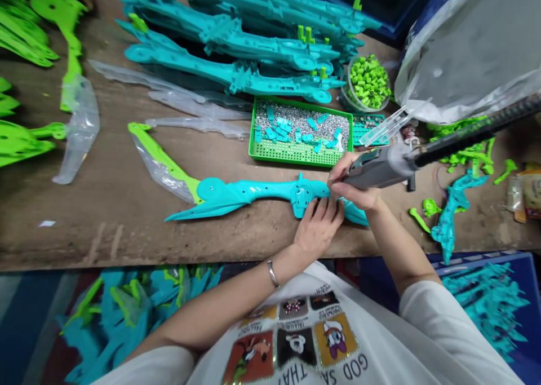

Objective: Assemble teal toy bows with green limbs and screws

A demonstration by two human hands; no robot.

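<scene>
Nearest: below the front edge of the table [110,227], one heap of turquoise and lime-green parts [127,295], left; one blue crate [528,289] of turquoise parts, right. Whether these are finished cannot be told.

Item, one left hand [318,228]: fingers together, half curled, tips on the workpiece; any small thing under them is hidden.

Item, one turquoise bow-shaped piece [262,189]: flat along the table's front, right portion partly covered by both hands. Judged part-done: the driver is at it, small holes show along the body, and which of them have screws is too small to tell.

Item, one right hand [359,195]: closed around a grey power driver [380,168], whose black ribbed cable [477,131] crosses the table's right side.

Item, one lime-green arm [173,162] with clear film: against the piece's left end; joined or merely touching, cannot tell.

Beyond: green tray [296,158], just behind the piece, of screws and small turquoise bits; clear strips [203,125], left of it; tub [344,94] of lime-green pegs.

Farthest: stacked turquoise pieces [262,85], some with green pegs standing; seemingly work remaining.
</scene>
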